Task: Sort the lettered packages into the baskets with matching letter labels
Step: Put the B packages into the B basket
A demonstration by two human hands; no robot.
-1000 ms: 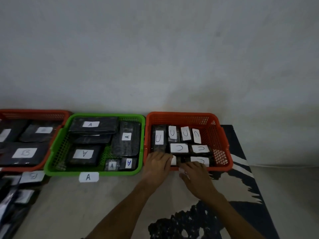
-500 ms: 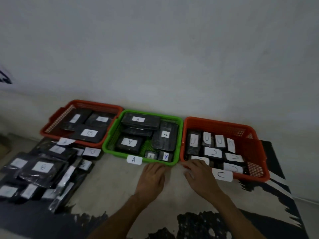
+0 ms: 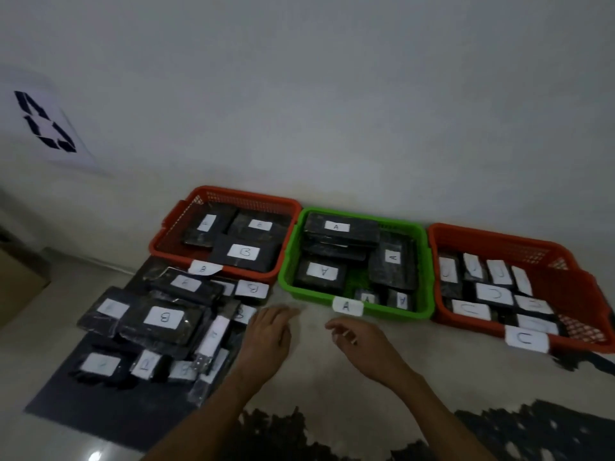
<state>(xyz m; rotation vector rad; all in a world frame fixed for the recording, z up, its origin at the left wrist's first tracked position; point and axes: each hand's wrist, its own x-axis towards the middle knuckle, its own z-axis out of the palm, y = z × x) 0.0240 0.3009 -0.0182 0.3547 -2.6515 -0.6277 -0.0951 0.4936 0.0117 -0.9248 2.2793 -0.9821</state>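
1. Baskets hold most of the work: the green basket [image 3: 356, 311] carries A packages, the orange basket on its right [image 3: 499, 247] C packages, the orange one on its left [image 3: 233, 197] B packages.
2. Left of the green basket's front, a pile of unsorted packages [image 3: 159, 321] remains; readable labels show B.
3. Your left hand [image 3: 266, 337] and right hand [image 3: 362, 341] hover empty before the green basket, fingers loose.
4. Judged so, the pile is what remains.
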